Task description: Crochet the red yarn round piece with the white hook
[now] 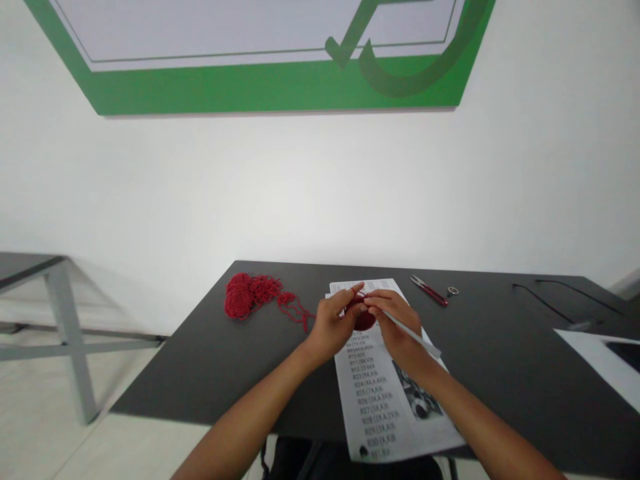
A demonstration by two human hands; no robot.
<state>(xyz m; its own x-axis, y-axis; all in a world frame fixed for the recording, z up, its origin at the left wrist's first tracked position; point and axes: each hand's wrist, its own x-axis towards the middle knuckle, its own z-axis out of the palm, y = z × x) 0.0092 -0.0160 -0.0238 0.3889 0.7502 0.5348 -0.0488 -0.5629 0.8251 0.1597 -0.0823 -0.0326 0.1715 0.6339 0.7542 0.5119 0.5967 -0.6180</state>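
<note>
My left hand (334, 321) is closed on a small dark red crochet piece (365, 321), with a strand of yarn passing by its raised index finger. In my right hand (399, 320) is a crochet hook (413, 336) with a pale, flat handle, pinched between the fingers; its tip meets the crochet piece. From the left hand a loose, crinkled strand leads to a ball of red yarn (241, 296) on the left of the table. Both hands are above a printed pattern sheet (367, 400) with rows of text and a picture. Fingers hide much of the crochet piece.
On the dark table (260, 360), small red-handled scissors (431, 292) lie behind the right hand, by a small metal ring (453, 291). Eyeglasses (575, 323) and a white sheet (600, 363) with a dark object are at the right. A white wall stands behind.
</note>
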